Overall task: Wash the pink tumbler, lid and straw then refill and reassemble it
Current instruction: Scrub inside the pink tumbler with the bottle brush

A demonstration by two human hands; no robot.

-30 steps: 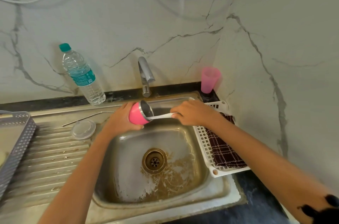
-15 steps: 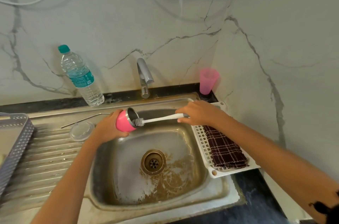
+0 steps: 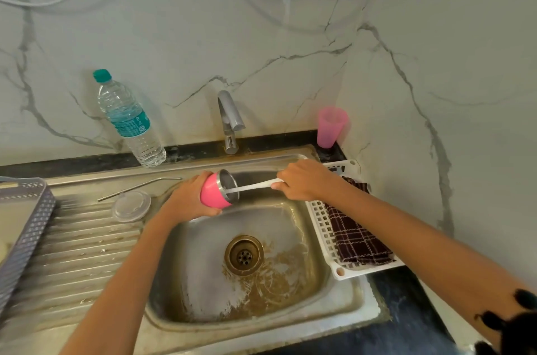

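Note:
My left hand [image 3: 189,199] grips the pink tumbler [image 3: 213,191] on its side over the sink [image 3: 343,305], its steel mouth facing right. My right hand [image 3: 303,182] holds the white handle of a bottle brush [image 3: 255,186], whose bristle end sits inside the tumbler's mouth. The clear lid [image 3: 131,206] lies flat on the ribbed drainboard left of the basin. The metal straw [image 3: 139,187] lies just behind the lid.
A water bottle [image 3: 128,119] stands at the back left, the tap [image 3: 229,119] behind the basin, a pink plastic cup [image 3: 331,126] in the corner. A white rack [image 3: 319,227] with a checked cloth [image 3: 357,235] sits right of the sink. A grey basket [image 3: 26,227] is at far left.
The brush slid out to the tumbler's rim half a second ago and is now pushed back inside. Both hands stay over the basin's back edge.

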